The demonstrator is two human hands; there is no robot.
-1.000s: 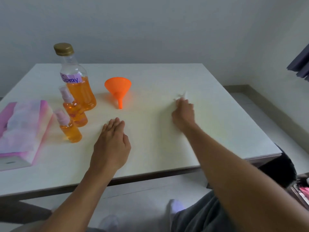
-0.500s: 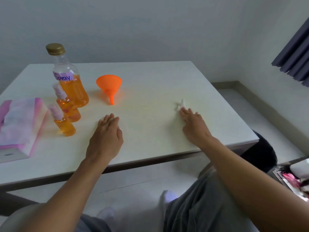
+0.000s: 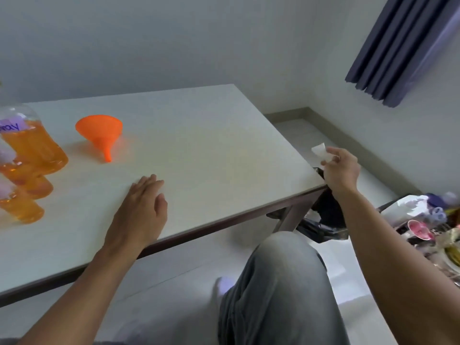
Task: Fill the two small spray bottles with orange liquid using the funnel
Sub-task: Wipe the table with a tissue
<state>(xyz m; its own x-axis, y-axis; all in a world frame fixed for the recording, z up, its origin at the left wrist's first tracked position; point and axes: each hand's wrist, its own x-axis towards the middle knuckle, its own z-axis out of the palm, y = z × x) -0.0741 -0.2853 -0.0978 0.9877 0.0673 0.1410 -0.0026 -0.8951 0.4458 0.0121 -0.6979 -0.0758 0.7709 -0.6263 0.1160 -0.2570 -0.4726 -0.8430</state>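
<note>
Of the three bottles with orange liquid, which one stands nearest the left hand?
The front small spray bottle; the second small one and the big labelled bottle stand behind it.

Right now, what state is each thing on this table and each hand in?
Orange plastic funnel: lying on its side, in no bottle.
Large clear labelled bottle: standing, partly full of orange liquid.
Nearer small spray bottle: standing, holds orange liquid.
Farther small spray bottle: standing, holds orange liquid.
Left hand: flat on the white table.
Right hand: pinching a white tissue scrap, off the table.
</note>
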